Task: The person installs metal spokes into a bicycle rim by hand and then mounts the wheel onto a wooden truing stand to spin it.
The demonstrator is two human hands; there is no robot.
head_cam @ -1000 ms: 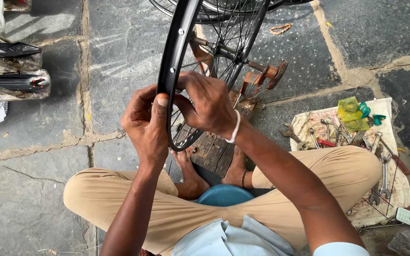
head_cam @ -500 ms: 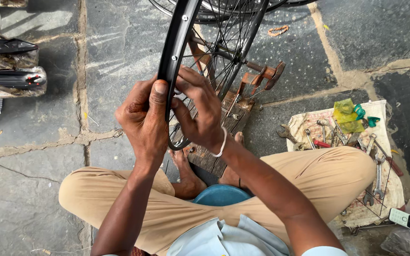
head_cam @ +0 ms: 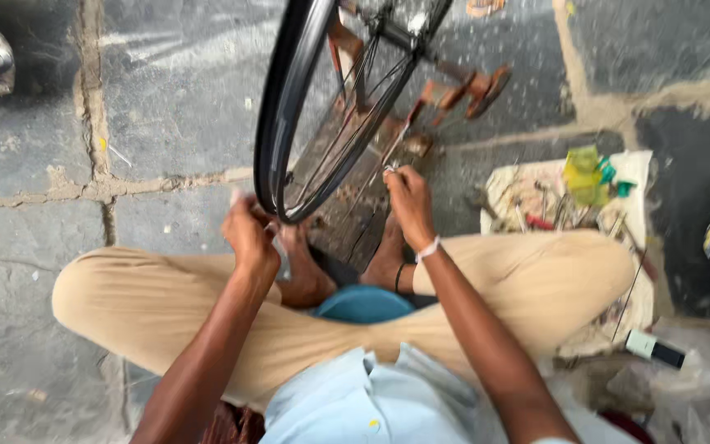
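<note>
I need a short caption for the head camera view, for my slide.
Seated cross-legged, a person steadies a black bicycle wheel rim with the left hand while the right hand works a spoke.

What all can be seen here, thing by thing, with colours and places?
bicycle wheel: one, black rim with thin spokes, upright, top centre
wooden stand: one, brown, behind the wheel
cloth of small tools: one, pale, right
green bottle: one, on that cloth
blue stool: one, under the person
stone floor: grey slabs
left hand: at the rim's bottom
right hand: white wristband, at the spokes
</note>
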